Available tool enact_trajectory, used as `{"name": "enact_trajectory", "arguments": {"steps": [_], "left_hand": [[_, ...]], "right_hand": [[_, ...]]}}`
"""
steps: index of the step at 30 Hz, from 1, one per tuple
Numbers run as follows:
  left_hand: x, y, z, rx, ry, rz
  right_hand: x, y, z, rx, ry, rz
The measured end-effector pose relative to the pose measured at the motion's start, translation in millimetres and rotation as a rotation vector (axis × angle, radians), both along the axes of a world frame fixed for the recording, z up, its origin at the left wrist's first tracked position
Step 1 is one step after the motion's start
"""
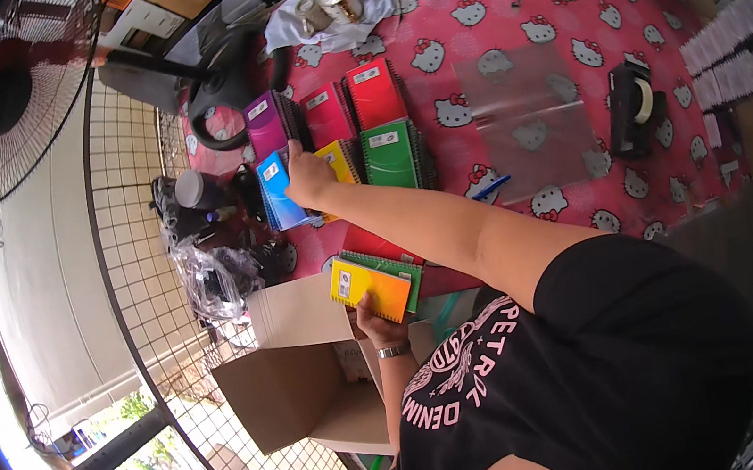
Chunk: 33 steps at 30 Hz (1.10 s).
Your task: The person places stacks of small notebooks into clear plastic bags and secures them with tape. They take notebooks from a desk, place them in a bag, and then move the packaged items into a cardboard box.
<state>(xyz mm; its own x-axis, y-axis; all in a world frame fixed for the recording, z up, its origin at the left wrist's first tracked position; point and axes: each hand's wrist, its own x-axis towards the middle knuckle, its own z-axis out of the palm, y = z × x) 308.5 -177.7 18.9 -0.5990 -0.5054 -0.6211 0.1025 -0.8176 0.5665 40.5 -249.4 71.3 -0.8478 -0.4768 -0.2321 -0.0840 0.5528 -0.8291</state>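
My left hand [382,323], with a metal-banded watch at its wrist, holds a yellow-orange spiral notebook [368,289] over a green notebook [416,289]. A red notebook [378,242] shows just behind these; I cannot tell if it is held too. Stretched across the table, my right hand [309,181] grips a blue notebook [277,189] by its right side. Around it stand stacks of small spiral notebooks: purple [265,124], dark pink [326,114], red [371,93] and green [390,155]. A yellow stack [335,160] is partly hidden by my right hand.
A pink patterned cloth covers the table [440,141]. On it lie a clear plastic sheet [528,125], a blue pen [491,188] and a black tape dispenser [631,111]. An open cardboard box [274,396] stands below the near edge. A fan [11,93] is at the upper left.
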Motion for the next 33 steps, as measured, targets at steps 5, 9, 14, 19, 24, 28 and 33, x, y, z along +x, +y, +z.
{"name": "enact_trajectory", "arguments": {"steps": [5, 9, 14, 19, 24, 28, 33], "left_hand": [[8, 16, -2, -0.125, -0.025, -0.038], [-53, 70, 56, -0.127, 0.035, -0.086], [-110, 117, 29, 0.01, -0.03, -0.484], [-206, 169, -24, -0.428, 0.111, -1.0], [-251, 207, -64, -1.107, 0.351, -1.087], [-252, 214, -84, -1.126, 0.351, -1.079], [-260, 221, -88, -0.941, 0.268, -1.035]], "right_hand": [[1, 82, 40, -0.457, -0.373, 0.37], [24, 213, 45, -0.19, -0.092, 0.573], [41, 330, -15, -0.179, 0.151, -0.01], [-28, 441, -29, -0.227, -0.061, 0.234], [-37, 482, -110, -0.367, 0.328, 0.148], [-36, 495, -149, -0.351, 0.4, 0.02], [-44, 480, -154, -0.274, 0.555, -0.02]]}}
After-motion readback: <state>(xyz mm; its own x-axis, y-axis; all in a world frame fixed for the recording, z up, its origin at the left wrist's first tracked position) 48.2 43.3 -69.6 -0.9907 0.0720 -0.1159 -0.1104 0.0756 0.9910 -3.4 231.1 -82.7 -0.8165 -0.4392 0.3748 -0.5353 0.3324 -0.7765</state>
